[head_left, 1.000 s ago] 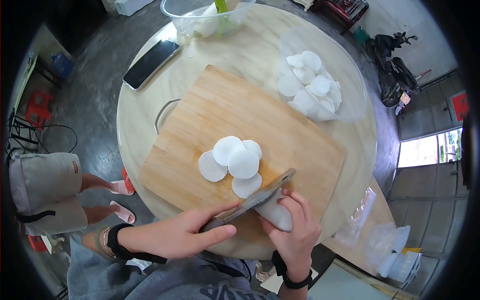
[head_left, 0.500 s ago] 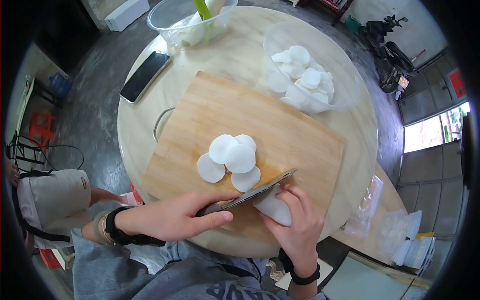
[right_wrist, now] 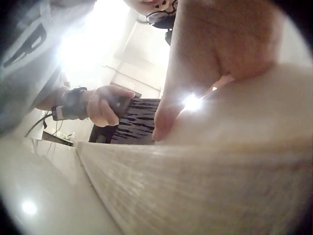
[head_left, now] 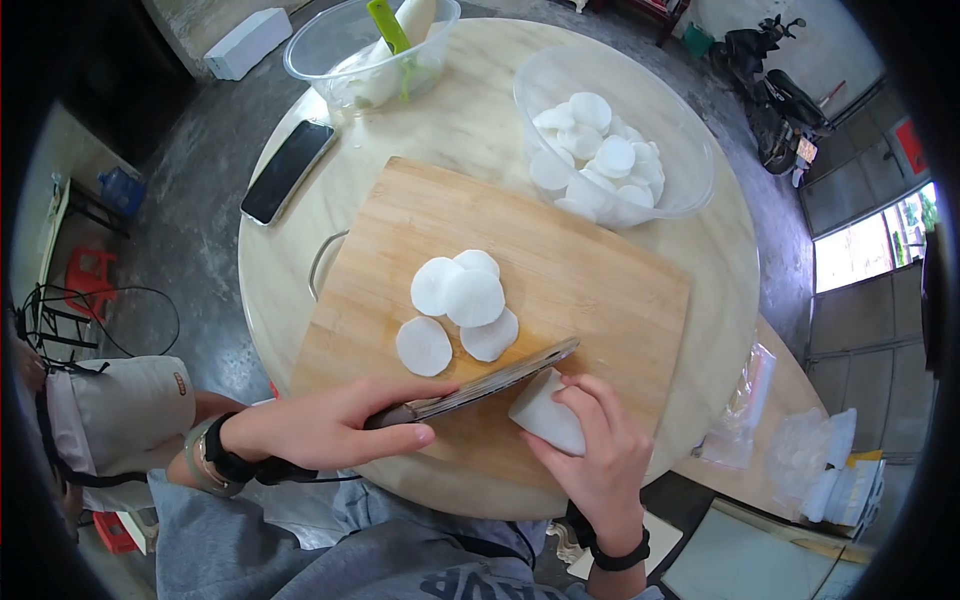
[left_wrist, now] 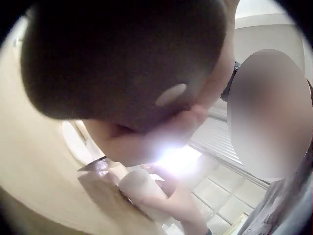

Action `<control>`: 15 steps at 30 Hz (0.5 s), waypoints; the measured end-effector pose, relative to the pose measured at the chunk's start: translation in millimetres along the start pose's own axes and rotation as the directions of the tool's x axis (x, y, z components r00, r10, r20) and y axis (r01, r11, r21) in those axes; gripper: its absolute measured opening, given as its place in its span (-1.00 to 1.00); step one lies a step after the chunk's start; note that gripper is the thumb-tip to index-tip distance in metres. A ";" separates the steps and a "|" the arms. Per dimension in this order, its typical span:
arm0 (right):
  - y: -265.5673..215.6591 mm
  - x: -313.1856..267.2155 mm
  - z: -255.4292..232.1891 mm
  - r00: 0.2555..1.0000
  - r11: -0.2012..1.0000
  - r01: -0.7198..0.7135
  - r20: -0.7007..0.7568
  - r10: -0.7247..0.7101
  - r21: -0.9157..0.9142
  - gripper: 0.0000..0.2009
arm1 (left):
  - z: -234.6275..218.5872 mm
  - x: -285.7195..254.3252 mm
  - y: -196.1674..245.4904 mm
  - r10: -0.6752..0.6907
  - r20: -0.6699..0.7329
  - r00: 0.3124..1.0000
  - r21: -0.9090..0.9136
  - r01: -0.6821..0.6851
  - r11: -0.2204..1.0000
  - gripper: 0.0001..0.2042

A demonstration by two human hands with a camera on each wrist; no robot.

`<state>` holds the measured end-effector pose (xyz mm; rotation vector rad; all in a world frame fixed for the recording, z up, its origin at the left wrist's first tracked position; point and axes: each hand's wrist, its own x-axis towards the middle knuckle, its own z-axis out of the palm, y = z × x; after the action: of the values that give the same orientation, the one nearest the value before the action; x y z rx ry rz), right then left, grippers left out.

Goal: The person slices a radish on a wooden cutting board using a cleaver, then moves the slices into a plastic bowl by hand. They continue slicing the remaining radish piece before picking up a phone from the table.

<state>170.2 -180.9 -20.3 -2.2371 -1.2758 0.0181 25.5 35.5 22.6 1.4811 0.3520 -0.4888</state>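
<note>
- So, mid-slicing by our read: five round white slices [head_left: 473, 298] lie cut on the board [head_left: 570, 250], more in the slice bowl [head_left: 690, 170] just beyond it.
- Left to cut: one white vegetable piece [head_left: 546, 415], on the board's near right part. We also see uncut white vegetable [head_left: 415, 18] in the other bowl [head_left: 345, 90], past the board's far left.
- Left hand [head_left: 345, 422] grips the knife [head_left: 490, 384] by its handle over the board's near side, blade by the piece's cut face.
- Right hand [head_left: 605, 450] holds the piece, fingers curled round it.
- Count: two bowls, one knife, one board, one phone [head_left: 288, 172] left of the board. Bowl slices overlap; we can't total them.
</note>
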 end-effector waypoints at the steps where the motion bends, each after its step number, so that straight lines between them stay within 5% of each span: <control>1: 0.3 0.1 -0.2 1.000 1.000 -0.002 0.000 0.002 0.003 -0.56 | -2.7 -1.1 -1.9 -0.003 0.001 1.000 0.001 0.003 1.000 -0.49; 11: 0.7 0.7 -0.4 1.000 1.000 0.002 -0.004 -0.002 0.007 -0.55 | -24.2 3.8 -7.0 -0.015 0.035 0.999 0.027 0.014 1.000 -0.51; 13: 0.5 0.1 -0.2 1.000 1.000 -0.003 -0.008 0.003 0.005 -0.55 | -25.7 -6.2 -16.7 0.181 -0.010 0.983 0.048 -0.181 0.982 -0.47; 15: -0.1 0.5 -1.2 1.000 1.000 -0.006 0.005 0.006 -0.002 -0.56 | -29.6 -24.1 -15.4 0.124 -0.035 0.992 0.002 -0.124 0.992 -0.44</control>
<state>170.8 -180.9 -19.1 -2.2441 -1.2718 0.0245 -0.9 66.9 19.7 1.5029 0.2854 -0.3641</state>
